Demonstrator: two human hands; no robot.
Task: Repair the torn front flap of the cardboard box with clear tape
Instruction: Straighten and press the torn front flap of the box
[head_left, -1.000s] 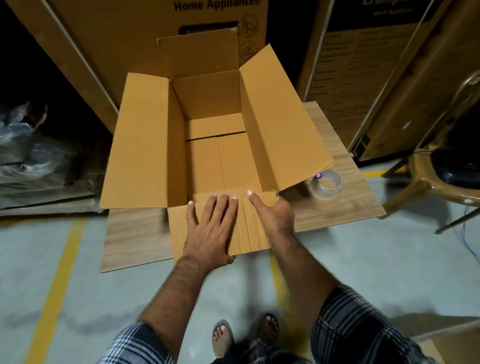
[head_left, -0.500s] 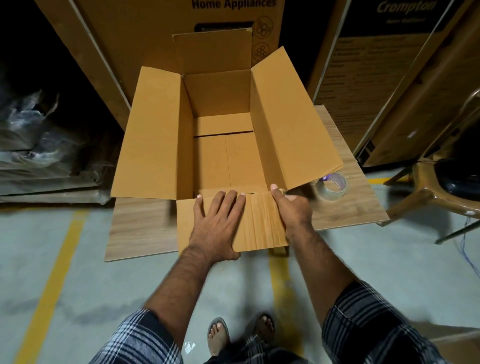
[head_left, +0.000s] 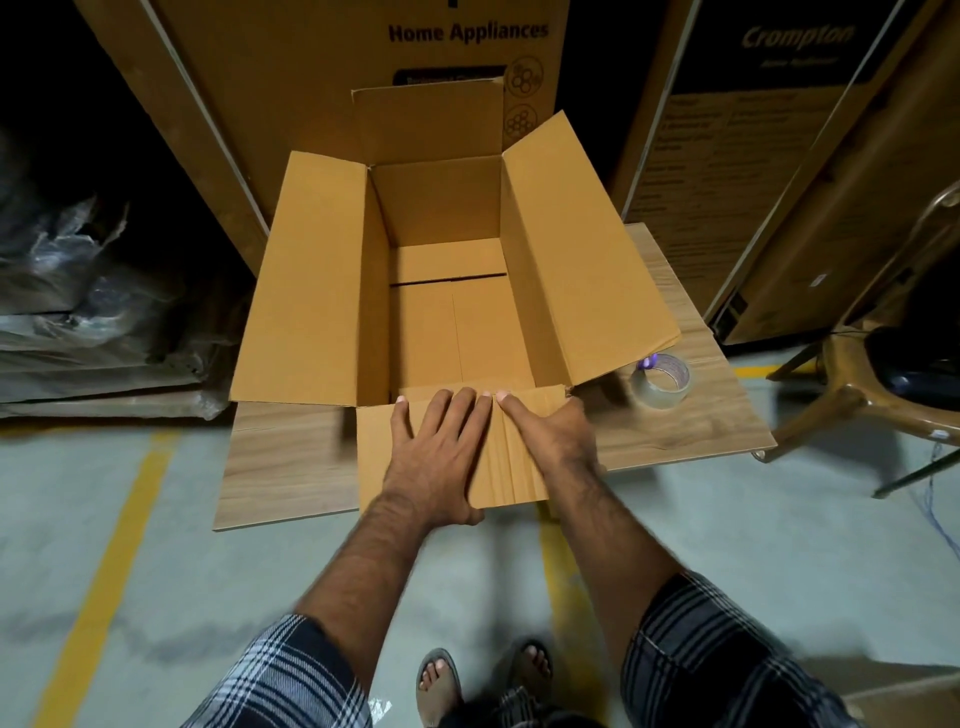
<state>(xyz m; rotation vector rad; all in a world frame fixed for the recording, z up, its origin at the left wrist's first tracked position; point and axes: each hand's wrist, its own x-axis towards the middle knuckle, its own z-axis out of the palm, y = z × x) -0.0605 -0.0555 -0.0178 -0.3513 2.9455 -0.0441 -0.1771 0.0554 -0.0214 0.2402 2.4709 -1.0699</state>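
An open brown cardboard box (head_left: 311, 291) stands on a low wooden board (head_left: 280, 467), all four flaps spread out. Its front flap (head_left: 374, 457) lies folded down toward me. My left hand (head_left: 436, 457) rests flat on the flap, fingers spread, fingertips at the fold line. My right hand (head_left: 550, 436) presses flat on the flap's right part, its index finger touching the left hand's fingers. A roll of clear tape (head_left: 661, 382) sits on the board just right of the box. Any tear in the flap is hidden under my hands.
Tall appliance cartons (head_left: 322, 67) lean behind the box. Bundled plastic sheeting (head_left: 78, 312) lies at left. A brown chair (head_left: 883, 395) with a dark object on it stands at right. Yellow lines (head_left: 98, 571) cross the grey floor; my sandalled feet (head_left: 441, 686) are below.
My right hand slid from the flap's right corner inward to meet the left hand. The left hand stayed flat on the flap. The view shifted slightly.
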